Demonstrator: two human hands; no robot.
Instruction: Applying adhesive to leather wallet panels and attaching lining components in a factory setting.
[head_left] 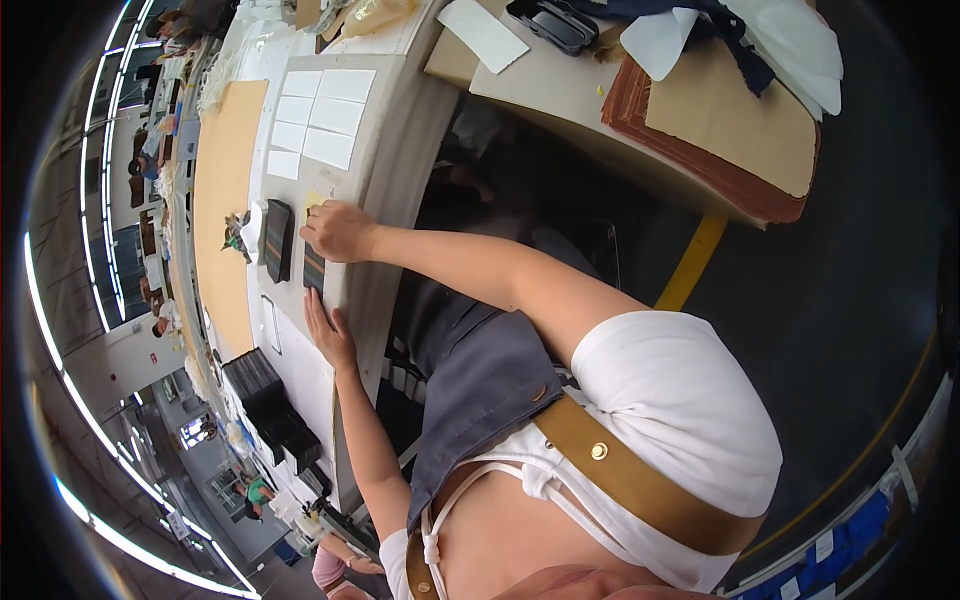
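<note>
A dark, flat piece with a brown stripe (314, 268) lies on the pale worktable, between my hands. My left hand (330, 333) is laid flat with fingers stretched, the tips touching one end of this piece. My right hand (338, 231) is curled closed over the other end; what its fingers hold, if anything, is hidden. A small yellow patch (315, 199) shows beside the right knuckles. Close by stands a stack of similar dark striped pieces (276, 241).
White rectangular cards (333, 116) lie in rows on the worktable (375, 190). Black stacked pieces (275, 405) sit farther along, and a tan sheet (228, 205) covers the far side. Beside me, a side table carries brown and tan sheets (730, 140) and a black case (555, 25).
</note>
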